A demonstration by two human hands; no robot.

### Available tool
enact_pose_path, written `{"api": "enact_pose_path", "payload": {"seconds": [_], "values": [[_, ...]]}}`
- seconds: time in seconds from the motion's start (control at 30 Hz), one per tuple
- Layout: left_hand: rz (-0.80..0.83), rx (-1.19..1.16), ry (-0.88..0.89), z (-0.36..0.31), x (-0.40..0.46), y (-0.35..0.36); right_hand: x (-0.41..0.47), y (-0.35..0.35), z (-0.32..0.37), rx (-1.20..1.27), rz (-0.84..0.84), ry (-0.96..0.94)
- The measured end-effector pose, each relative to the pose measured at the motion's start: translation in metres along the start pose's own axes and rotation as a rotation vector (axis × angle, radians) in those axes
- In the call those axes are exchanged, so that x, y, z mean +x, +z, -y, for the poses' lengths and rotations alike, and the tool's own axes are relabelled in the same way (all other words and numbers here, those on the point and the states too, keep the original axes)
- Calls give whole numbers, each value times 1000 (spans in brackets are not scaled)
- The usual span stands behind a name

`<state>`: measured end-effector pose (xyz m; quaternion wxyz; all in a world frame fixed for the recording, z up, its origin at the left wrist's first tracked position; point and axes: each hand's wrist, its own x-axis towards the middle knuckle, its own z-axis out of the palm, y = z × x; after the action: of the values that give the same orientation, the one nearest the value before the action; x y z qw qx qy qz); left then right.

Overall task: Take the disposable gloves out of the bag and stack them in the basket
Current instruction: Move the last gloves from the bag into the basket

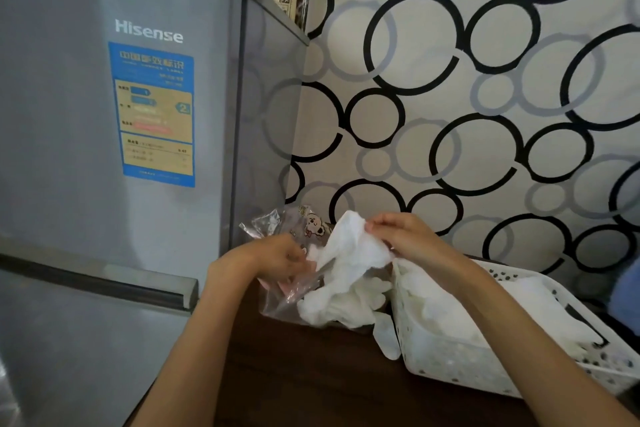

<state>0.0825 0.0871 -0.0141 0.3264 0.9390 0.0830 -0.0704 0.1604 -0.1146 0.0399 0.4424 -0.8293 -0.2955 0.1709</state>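
Beside the basket (446, 366), the left hand (277, 255) grips the bag (280, 302); the right hand (403, 236) pinches white gloves (349, 253) above its mouth.

Readable text on the fridge

I am reading "Hisense" in white letters on the grey fridge door (104, 114); below it, I am seeing a blue energy label (156, 114) showing a "2", its remaining print blurred.

I see bare table (304, 374) in front; fridge (104, 149) blocks left, basket (450, 357) crowds right.
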Motion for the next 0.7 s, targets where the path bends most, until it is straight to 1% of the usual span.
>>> {"api": "enact_pose_path", "payload": {"seconds": [0.1,0.17,0.2,0.23,0.3,0.33,0.4,0.47,0.53,0.6,0.63,0.7], "values": [[39,-22,-27,-5,-5,-2,-1,-5,0,152,1,23],[83,-18,-53,-10,-11,-5,-4,-7,3,324,-9,5],[79,-3,-49,-11,-14,-7,-7,-8,5,424,-11,-8],[45,22,-24,-12,-16,-10,-9,-9,8,505,-8,-15],[-61,21,111,-17,-23,-16,-15,-10,12,572,4,-9],[-82,-43,206,-22,-27,-19,-19,-9,13,587,14,-4],[-49,-213,358,-34,-32,-19,-26,-8,13,612,57,0],[-51,-316,433,-45,-31,-15,-30,-8,10,608,113,-6],[-134,-368,448,-52,-27,-9,-34,-10,3,624,133,-8],[-273,-413,428,-57,-21,-4,-37,-14,-7,643,95,-5],[-324,-423,413,-59,-19,-1,-40,-16,-11,603,53,-16],[-377,-412,397,-66,-16,5,-45,-18,-18,400,-53,-45]]}}
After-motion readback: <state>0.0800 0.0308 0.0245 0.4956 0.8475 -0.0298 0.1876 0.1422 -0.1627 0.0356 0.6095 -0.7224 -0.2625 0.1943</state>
